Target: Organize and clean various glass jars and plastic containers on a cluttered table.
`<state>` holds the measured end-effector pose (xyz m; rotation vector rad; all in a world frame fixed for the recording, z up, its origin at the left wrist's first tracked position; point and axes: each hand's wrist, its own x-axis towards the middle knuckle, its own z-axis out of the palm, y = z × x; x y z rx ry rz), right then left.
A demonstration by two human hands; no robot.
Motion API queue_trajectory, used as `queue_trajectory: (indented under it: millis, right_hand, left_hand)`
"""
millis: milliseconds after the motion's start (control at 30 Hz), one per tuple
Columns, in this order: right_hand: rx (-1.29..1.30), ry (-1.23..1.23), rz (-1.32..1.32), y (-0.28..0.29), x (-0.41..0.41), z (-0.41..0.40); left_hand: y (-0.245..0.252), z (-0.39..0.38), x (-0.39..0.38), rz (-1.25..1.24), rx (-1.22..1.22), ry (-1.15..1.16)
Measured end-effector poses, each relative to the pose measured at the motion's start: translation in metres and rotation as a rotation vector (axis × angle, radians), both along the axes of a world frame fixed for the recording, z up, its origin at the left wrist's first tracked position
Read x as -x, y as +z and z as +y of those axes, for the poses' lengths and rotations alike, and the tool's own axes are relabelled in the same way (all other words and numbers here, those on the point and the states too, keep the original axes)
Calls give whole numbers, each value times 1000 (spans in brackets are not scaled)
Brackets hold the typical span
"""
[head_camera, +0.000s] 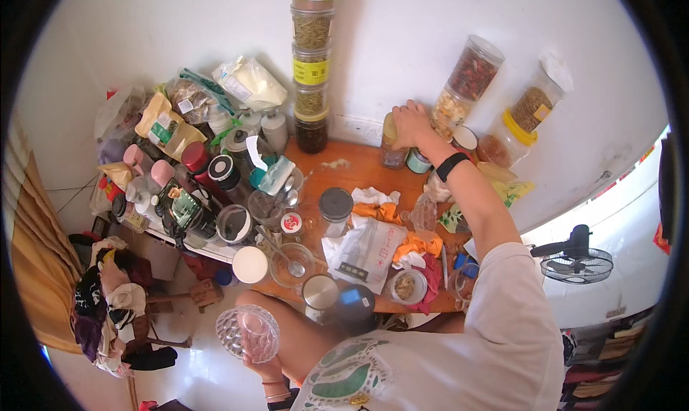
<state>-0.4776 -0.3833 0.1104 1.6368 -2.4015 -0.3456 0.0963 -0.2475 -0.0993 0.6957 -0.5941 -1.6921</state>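
Observation:
In my left hand (259, 363), low beside my thigh, is a clear glass bowl (247, 333) with a dimpled pattern. My right hand (412, 123) reaches to the back of the wooden table (344, 163) and grips a jar with a yellowish lid (388, 134) near its top. Part of that jar is hidden by my fingers. Right by it stands a small teal-labelled jar (418, 162). Behind my wrist, a clear canister of dark red dried pieces (475, 69) is stacked on one with pale dried pieces (449, 112).
A tall stack of jars (311, 69) leans on the wall. Thermos bottles (225, 171), a camera (185, 209) and bags (169, 126) crowd the left. Nearer lie a glass bowl with a spoon (292, 266), a printed bag (366, 247) and a tub of dried matter (407, 286).

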Motion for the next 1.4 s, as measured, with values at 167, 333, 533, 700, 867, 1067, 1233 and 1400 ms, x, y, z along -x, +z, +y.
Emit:
queue_trajectory:
  millis: [167,333,533,700,867,1067,1233,1400]
  right_hand:
    - [57,94,-64,1,-16,-23]
    - [102,119,-114,2,-33,-58]
    - [162,160,-58,-9,-40,-93]
    - [227,180,-51,-13,-43,-97]
    - [311,226,101,-26,-42,-80]
    - [495,257,-4,-12,-59,-43]
    - [338,68,-510,44,-11,32]
    - [-21,5,169,-8,-1,53]
  left_hand:
    - [2,2,1,-26,-46,3]
    - [-1,4,-1,-33,-45,11]
    - [10,0,8,-42,-31,8]
    - [4,-1,2,-42,-13,-9]
    - [-1,1,1,-82,-43,9]
    - [9,5,6,-58,30,0]
    - [8,0,5,-39,40,-22]
    - [0,-2,-2,-51,19,-18]
